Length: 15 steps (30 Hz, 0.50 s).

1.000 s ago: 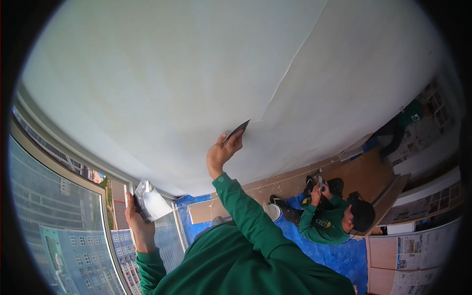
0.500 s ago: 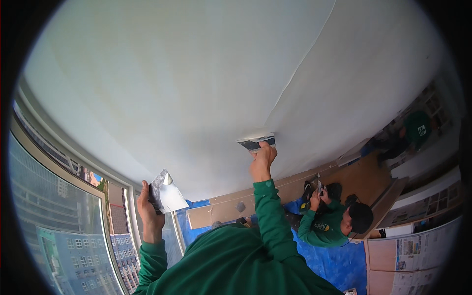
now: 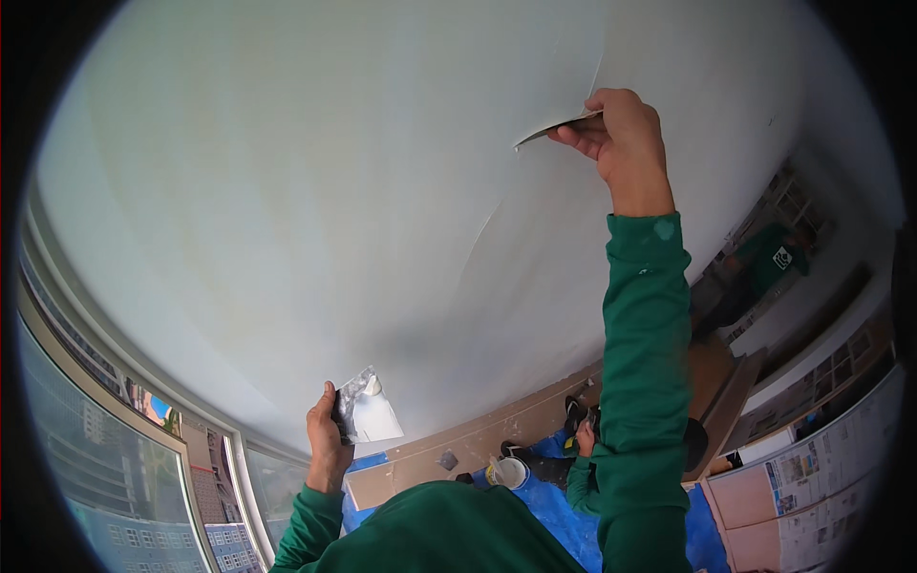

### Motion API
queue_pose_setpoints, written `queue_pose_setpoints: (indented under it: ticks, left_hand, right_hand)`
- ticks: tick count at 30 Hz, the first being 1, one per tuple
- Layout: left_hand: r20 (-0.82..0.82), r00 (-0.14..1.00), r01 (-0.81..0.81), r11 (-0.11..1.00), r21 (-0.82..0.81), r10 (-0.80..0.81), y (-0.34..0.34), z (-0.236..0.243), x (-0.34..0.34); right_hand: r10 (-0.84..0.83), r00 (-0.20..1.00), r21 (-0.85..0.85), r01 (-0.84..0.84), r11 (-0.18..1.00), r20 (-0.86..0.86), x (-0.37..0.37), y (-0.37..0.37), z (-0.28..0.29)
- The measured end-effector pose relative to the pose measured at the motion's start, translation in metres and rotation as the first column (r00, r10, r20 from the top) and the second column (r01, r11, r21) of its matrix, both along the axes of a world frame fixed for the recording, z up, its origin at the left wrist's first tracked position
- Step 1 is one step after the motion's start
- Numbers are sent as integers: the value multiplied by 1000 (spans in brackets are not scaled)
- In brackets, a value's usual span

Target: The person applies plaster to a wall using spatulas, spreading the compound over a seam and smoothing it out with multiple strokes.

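Observation:
My right hand (image 3: 630,143) is raised high and closed round a wide putty knife (image 3: 562,124), whose thin blade is tilted at the pale wall (image 3: 315,210). Below the blade, a fine raised line of filler (image 3: 480,234) runs down the wall; another stretch shows above it. Lower and to the left, my left hand (image 3: 327,430) grips a second broad, flat blade (image 3: 373,413) by its dark edge. A small dab of white filler (image 3: 373,386) sits on that blade's smeared face. The wall surface right under the right-hand blade is partly hidden.
A window (image 3: 115,439) lines the left side. Below are a bucket (image 3: 511,472), a blue floor sheet (image 3: 549,520) and a brown board strip (image 3: 420,468) along the wall's foot. A co-worker (image 3: 583,482) crouches, partly behind my right arm; another person (image 3: 774,258) is at far right.
My right hand has swept the putty knife up and to the right along the wall, its blade now turned edge-on. My left hand with its blade has moved lower and slightly right.

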<state>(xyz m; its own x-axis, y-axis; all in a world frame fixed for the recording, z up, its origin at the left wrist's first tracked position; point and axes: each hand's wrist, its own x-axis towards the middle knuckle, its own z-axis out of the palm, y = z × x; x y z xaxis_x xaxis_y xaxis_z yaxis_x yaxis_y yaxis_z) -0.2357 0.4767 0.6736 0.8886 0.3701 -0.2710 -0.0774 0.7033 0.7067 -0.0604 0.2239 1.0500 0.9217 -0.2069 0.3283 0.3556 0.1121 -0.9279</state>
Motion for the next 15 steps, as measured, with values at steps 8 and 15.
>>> queue_pose_setpoints:
  ticks: [8, 15]
  left_hand:
    - [-6, 999, 39, 998, -48, -39, 8, 1, -5]
    - [37, 974, 228, 968, -108, -225, -18, 18, 3]
  right_hand:
    - [-78, 983, -361, 134, 923, 165, 5, 29, 173]
    - [-270, 869, -611, 486, 625, 415, -80, 81, 161]
